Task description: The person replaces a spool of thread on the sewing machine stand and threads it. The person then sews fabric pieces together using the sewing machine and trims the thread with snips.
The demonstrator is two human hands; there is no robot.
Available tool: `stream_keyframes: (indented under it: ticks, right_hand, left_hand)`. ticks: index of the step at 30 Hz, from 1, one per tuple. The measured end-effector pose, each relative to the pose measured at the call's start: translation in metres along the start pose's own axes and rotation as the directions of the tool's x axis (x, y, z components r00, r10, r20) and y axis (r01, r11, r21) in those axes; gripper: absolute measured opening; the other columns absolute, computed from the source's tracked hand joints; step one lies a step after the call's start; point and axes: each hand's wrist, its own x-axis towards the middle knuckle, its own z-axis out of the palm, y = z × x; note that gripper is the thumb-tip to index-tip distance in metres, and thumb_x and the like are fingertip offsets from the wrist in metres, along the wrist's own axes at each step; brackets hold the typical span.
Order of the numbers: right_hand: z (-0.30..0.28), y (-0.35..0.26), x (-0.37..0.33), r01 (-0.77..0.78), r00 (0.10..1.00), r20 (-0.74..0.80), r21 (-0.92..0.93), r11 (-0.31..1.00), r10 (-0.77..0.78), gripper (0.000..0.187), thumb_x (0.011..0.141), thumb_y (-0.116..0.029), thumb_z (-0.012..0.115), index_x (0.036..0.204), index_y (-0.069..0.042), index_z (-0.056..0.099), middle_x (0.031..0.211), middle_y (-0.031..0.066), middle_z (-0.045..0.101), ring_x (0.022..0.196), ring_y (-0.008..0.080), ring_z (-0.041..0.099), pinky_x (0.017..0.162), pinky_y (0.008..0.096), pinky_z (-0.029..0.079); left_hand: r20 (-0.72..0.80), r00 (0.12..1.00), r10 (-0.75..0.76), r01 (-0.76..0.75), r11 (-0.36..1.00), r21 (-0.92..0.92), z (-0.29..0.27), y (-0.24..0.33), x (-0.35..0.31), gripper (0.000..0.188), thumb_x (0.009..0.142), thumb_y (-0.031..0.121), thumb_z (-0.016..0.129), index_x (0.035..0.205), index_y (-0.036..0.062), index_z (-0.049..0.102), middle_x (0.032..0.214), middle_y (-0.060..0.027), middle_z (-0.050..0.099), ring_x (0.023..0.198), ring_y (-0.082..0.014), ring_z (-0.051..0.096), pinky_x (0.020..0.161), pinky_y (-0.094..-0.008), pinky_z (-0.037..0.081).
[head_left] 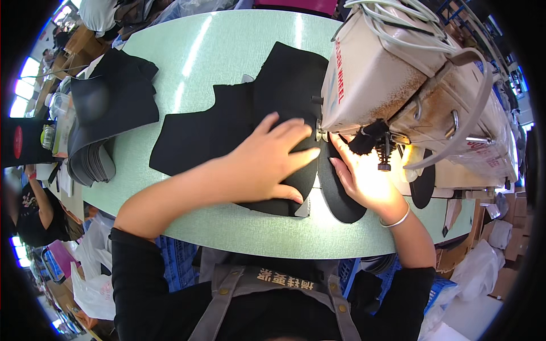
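A large black fabric piece [199, 133] lies flat on the table, its right edge at the presser foot [320, 135] of a beige sewing machine [375, 74]. Spread across that piece, my left hand [273, 162] presses it with its fingers apart. A narrower black piece [341, 199] with a rounded end reaches toward me from the foot. My right hand [364, 176] rests on it, fingers stretched out, fingertips close to the foot. The machine's lamp glares on this hand. Whether the two pieces are joined under the foot, I cannot tell.
Several black cut pieces [116, 94] are piled at the table's left, draping over a curved grey stack [91, 165]. Another dark piece [422, 184] lies right of my right hand. Blue crates [177, 261] stand below the pale green table [222, 230]. A person [40, 204] is at far left.
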Motion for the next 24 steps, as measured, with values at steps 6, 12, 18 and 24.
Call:
stream_keyframes:
  ticks: [6, 12, 18, 24]
  right_hand:
    - [-0.018, -0.011, -0.006, 0.092, 0.995, 0.030, 0.063, 0.994, -0.094, 0.033, 0.081, -0.016, 0.073, 0.113, -0.010, 0.068, 0.124, 0.0002, 0.063, 0.110, 0.0219, 0.064, 0.088, 0.0339, 0.050]
    - [-0.022, -0.009, -0.004, 0.108, 0.994, -0.010, 0.064, 0.992, -0.108, 0.034, 0.081, -0.019, 0.074, 0.114, -0.011, 0.068, 0.123, -0.0002, 0.064, 0.105, 0.0207, 0.065, 0.082, 0.0343, 0.053]
    - [-0.021, -0.008, -0.006, 0.110, 0.994, -0.009, 0.068, 0.992, -0.109, 0.033, 0.081, -0.018, 0.074, 0.113, -0.011, 0.069, 0.123, 0.0011, 0.064, 0.103, 0.0209, 0.066, 0.082, 0.0343, 0.053]
    - [-0.021, -0.008, -0.004, 0.106, 0.994, 0.008, 0.095, 0.990, -0.108, 0.034, 0.082, -0.018, 0.073, 0.114, -0.011, 0.068, 0.124, 0.0003, 0.063, 0.103, 0.0203, 0.066, 0.085, 0.0335, 0.050]
  left_hand:
    - [0.267, 0.961, 0.068, -0.037, 0.992, -0.122, -0.012, 0.044, -0.034, 0.046, 0.070, 0.033, 0.078, 0.100, 0.0050, 0.057, 0.092, -0.0066, 0.046, 0.088, -0.0210, 0.051, 0.075, -0.0324, 0.041]
    - [0.334, 0.912, 0.240, -0.196, 0.968, -0.159, -0.005, 0.033, -0.028, 0.039, 0.077, 0.032, 0.076, 0.101, 0.0072, 0.057, 0.082, -0.0049, 0.050, 0.082, -0.0233, 0.053, 0.081, -0.0324, 0.040]
    - [0.360, 0.914, 0.187, -0.099, 0.963, -0.250, -0.021, 0.007, -0.025, 0.033, 0.092, 0.034, 0.062, 0.074, 0.0054, 0.059, 0.073, -0.0049, 0.050, 0.071, -0.0242, 0.053, 0.070, -0.0386, 0.042]
    - [-0.147, 0.986, 0.072, -0.056, 0.992, 0.112, 0.005, 0.029, -0.015, 0.035, 0.084, 0.030, 0.070, 0.106, 0.0034, 0.061, 0.100, -0.0080, 0.057, 0.100, -0.0241, 0.056, 0.090, -0.0414, 0.044]
